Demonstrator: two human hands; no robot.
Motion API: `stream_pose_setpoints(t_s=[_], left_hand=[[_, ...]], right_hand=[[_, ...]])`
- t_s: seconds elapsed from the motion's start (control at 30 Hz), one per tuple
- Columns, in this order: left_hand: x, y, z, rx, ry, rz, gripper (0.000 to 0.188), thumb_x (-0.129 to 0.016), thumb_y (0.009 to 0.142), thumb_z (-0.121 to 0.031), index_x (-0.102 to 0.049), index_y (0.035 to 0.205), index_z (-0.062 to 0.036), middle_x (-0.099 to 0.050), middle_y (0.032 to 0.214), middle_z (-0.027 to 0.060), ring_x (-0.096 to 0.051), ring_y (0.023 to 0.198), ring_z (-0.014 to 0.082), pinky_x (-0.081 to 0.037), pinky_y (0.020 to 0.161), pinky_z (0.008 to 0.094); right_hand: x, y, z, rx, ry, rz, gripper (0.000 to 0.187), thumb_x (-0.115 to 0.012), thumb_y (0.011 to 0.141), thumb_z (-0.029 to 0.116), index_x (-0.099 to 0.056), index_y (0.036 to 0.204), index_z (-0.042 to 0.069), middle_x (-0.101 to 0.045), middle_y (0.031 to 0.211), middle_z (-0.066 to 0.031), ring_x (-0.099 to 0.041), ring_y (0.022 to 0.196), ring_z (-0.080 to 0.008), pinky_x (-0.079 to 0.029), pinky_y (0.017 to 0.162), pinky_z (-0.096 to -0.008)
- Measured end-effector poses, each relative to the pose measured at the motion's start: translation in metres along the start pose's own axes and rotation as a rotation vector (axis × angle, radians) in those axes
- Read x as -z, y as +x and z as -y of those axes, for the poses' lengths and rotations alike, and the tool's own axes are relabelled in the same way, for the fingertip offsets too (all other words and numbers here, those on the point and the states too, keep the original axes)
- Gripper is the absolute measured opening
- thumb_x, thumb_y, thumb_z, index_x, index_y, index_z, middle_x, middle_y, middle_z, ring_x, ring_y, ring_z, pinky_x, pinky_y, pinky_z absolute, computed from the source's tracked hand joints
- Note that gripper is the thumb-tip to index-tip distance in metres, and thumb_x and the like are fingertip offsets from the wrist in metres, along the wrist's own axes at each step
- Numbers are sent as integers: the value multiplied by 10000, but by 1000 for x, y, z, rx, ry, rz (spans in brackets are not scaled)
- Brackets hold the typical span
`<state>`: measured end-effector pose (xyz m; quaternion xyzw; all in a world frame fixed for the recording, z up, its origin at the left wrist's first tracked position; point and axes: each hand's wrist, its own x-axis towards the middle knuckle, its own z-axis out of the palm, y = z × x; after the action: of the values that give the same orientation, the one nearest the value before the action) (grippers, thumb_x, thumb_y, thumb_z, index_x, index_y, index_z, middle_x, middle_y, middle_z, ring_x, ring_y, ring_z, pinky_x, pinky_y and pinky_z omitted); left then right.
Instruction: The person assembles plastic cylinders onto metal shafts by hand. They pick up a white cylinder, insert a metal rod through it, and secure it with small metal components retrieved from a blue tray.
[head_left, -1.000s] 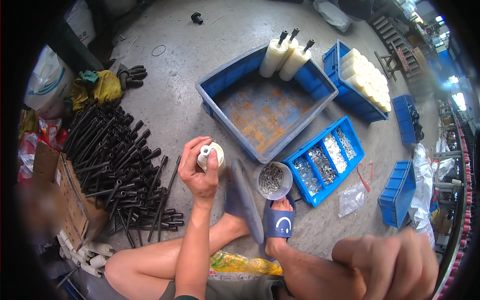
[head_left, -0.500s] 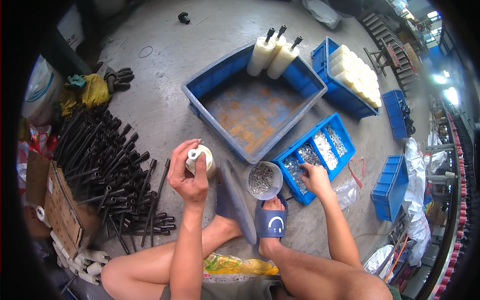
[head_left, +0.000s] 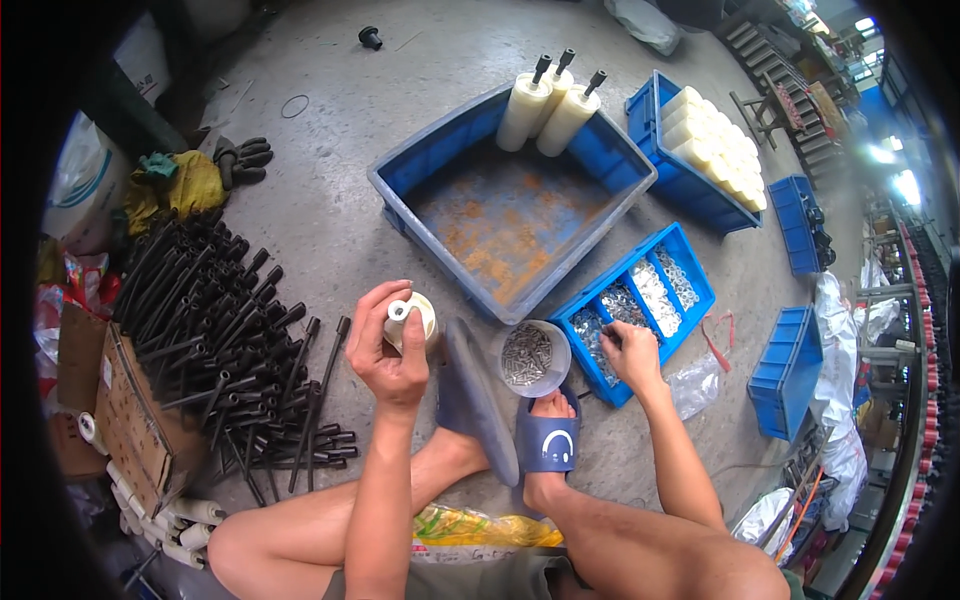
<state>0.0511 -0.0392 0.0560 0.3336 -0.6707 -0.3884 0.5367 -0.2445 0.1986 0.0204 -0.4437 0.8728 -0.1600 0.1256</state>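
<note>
My left hand (head_left: 385, 345) is closed around the top of a cream-coloured roller (head_left: 428, 318) with a white hollow end, held upright near my raised sandal (head_left: 474, 400). My right hand (head_left: 634, 354) hovers at the near side of a blue divided tray (head_left: 690, 247), its fingertips pinched together. Whatever sits between them, if anything, is too small to make out. Small metal washers and nuts (head_left: 622, 302) fill the tray's compartments. Between my hands stands a round pale tub (head_left: 560, 372) holding many short metal pins (head_left: 526, 354).
A large blue bin (head_left: 440, 262) ahead holds three cream rollers (head_left: 567, 122) with black handles. Behind the small tray, a blue crate (head_left: 690, 193) is packed with cream rollers. Black rods (head_left: 205, 330) lie heaped at left beside a cardboard box (head_left: 150, 420). Another blue crate (head_left: 783, 375) stands at right.
My right hand's fingers have drawn together and shifted slightly back from the tray's compartment. My left hand still grips the roller; the whole view has moved a little.
</note>
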Motion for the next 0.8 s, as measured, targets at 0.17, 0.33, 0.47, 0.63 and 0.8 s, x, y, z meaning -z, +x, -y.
stream_pose_setpoints(t_s=[0.17, 0.33, 0.47, 0.63, 0.8], left_hand=[[-3, 0, -1, -17, -14, 23, 211, -709, 948, -58, -728, 1115, 69, -710, 1209, 199, -695, 1083, 266, -562, 939, 359], [-6, -1, -5, -26, -29, 3, 256, -783, 893, -27, -722, 1134, 33, -716, 1184, 182, -701, 1077, 266, -563, 927, 352], [-9, -4, -3, -38, -34, -19, 289, -789, 824, -8, -734, 1107, 6, -735, 1143, 189, -733, 1023, 329, -589, 880, 392], [-11, -4, -11, -52, -63, 60, 257, -763, 886, -42, -729, 1132, 25, -724, 1189, 195, -712, 1075, 313, -563, 934, 382], [-9, 0, -11, -27, -115, 94, 307, -778, 853, -9, -741, 1157, 8, -750, 1185, 185, -729, 1091, 347, -576, 948, 420]], right_hand=[[18, 1, 2, -55, -22, -34, 133, -825, 836, 165, -810, 911, 56, -777, 882, -162, -766, 791, -329, -593, 718, -408], [40, 9, 54, -108, 244, -128, 145, -802, 912, 147, -767, 894, 8, -716, 698, -76, -652, 607, -114, -518, 598, -288], [71, 16, 151, -198, 830, 234, 177, -752, 992, 195, -733, 975, 20, -670, 782, 26, -591, 661, -40, -433, 564, -220], [70, 43, 232, -78, 1039, 539, 247, -751, 994, 230, -732, 980, -16, -683, 799, -8, -616, 713, -69, -489, 642, -237], [50, 72, 245, -87, 939, 681, 266, -782, 971, 266, -742, 958, 4, -662, 759, 11, -577, 648, -37, -415, 555, -206]])
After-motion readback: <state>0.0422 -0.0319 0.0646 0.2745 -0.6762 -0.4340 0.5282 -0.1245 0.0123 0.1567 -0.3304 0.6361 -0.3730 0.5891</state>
